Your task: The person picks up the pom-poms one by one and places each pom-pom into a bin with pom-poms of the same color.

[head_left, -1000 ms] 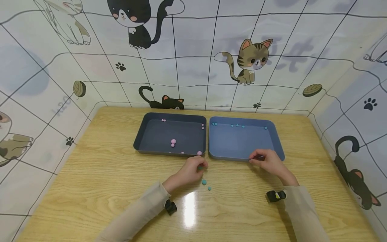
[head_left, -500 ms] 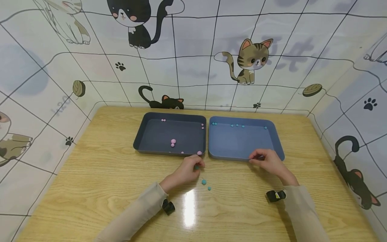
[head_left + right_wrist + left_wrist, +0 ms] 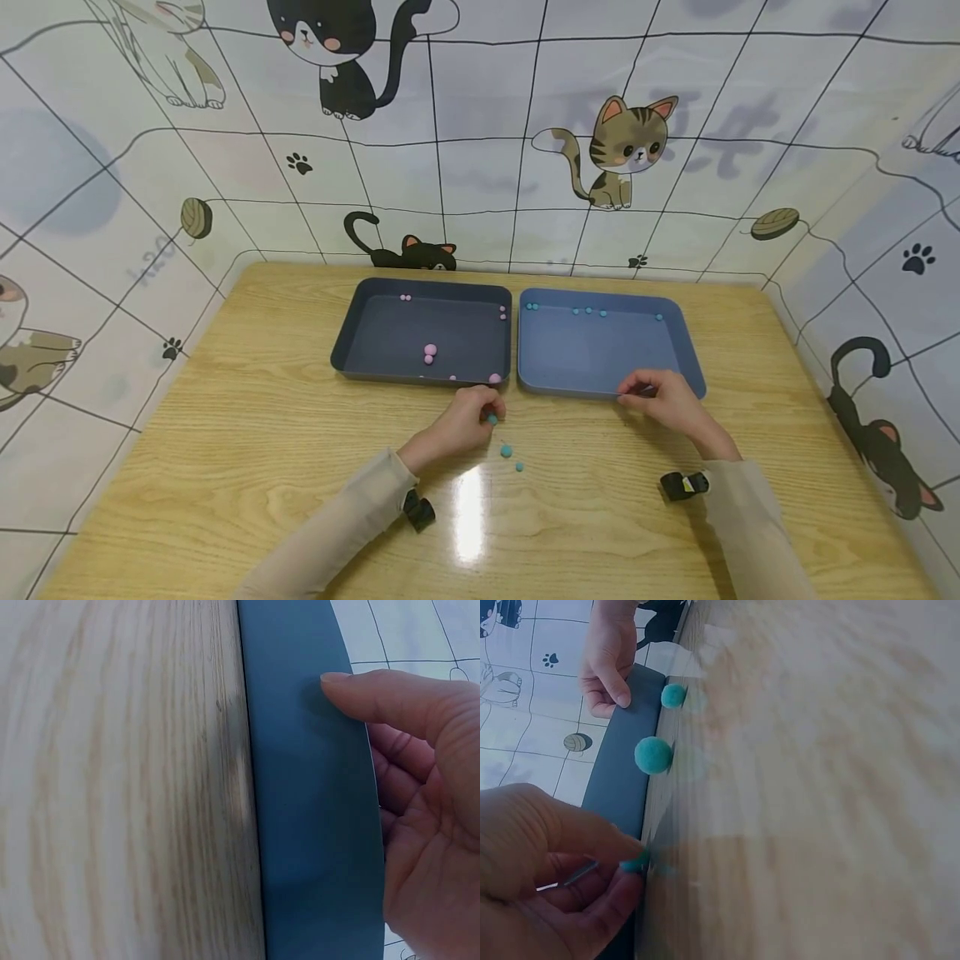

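At the front of the dark tray point(image 3: 420, 321), my left hand point(image 3: 459, 421) pinches a small teal pom-pom point(image 3: 635, 862) between thumb and fingers, low at the tabletop. Two more teal pom-poms lie loose to its right, a larger one point(image 3: 506, 451) and a smaller one point(image 3: 519, 467). My right hand point(image 3: 663, 404) holds the near rim of the blue tray point(image 3: 581, 358). In the right wrist view its thumb point(image 3: 367, 691) lies against the outer wall and the other fingers pass behind the rim, partly hidden.
Pink pom-poms point(image 3: 430, 351) are scattered in the dark tray, some along its near wall. Several teal pom-poms point(image 3: 588, 311) sit along the far side of the blue tray. The trays stand side by side on a wooden table point(image 3: 247, 400), before a cat-print backdrop point(image 3: 480, 192).
My left hand has shifted slightly left, away from the loose teal pom-poms, with the pinched one at its fingertips. My right hand stays in place on the blue tray's rim.
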Motion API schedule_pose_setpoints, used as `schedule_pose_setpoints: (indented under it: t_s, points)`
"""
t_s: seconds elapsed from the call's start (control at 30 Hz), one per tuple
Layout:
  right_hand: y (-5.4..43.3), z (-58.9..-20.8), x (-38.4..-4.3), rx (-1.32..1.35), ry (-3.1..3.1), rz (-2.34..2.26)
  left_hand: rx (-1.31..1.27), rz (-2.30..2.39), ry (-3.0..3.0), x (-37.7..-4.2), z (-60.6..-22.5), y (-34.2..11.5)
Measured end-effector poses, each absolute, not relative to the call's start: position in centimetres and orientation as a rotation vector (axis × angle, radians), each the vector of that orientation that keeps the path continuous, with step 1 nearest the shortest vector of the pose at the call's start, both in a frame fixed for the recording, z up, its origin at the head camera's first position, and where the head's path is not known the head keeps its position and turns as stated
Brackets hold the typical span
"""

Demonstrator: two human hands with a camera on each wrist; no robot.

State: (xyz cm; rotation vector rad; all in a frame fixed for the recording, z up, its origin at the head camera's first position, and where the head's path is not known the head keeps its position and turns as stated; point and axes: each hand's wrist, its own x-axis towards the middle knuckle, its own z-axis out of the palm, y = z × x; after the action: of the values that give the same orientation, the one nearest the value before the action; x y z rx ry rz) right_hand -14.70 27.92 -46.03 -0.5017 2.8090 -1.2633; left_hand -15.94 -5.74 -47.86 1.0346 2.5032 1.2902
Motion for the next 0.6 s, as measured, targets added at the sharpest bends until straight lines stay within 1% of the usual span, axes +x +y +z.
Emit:
schedule_pose_setpoints:
  t_s: [0.33,0.6]
  points:
    - [27.8,-46.0,-14.8,-0.5,2.822,-1.254,1.033,1.384,2.446,-16.1,-47.6,-5.2]
    - [27.9,-46.1,-14.8,-0.504,2.828,-1.256,1.02,1.47,2.38,-16.2,-46.6,-4.3]
